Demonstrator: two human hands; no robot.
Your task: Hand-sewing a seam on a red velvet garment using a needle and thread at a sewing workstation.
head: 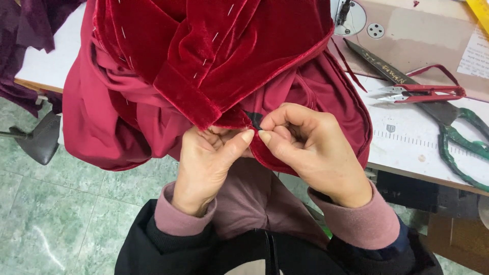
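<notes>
The left hand and the right hand meet at the lower edge of a bundled dark red velvet garment, which spills off the white worktop toward the person's lap. Both hands are closed in a pinch: the thumbs nearly touch tip to tip, and the curled fingers of the right hand grip the fabric's folded edge beside a small dark patch. Whether a pin or needle sits between the fingertips is too small to tell. Several silver pins already stud the velvet folds higher up.

The step in hand looks like fine work on the hem, folding or pinning it. The next move would seem to call for a steady pinch so the slippery pile does not shift. Red-handled thread snips and green-handled shears lie on the worktop to the right, well apart from the hands.
</notes>
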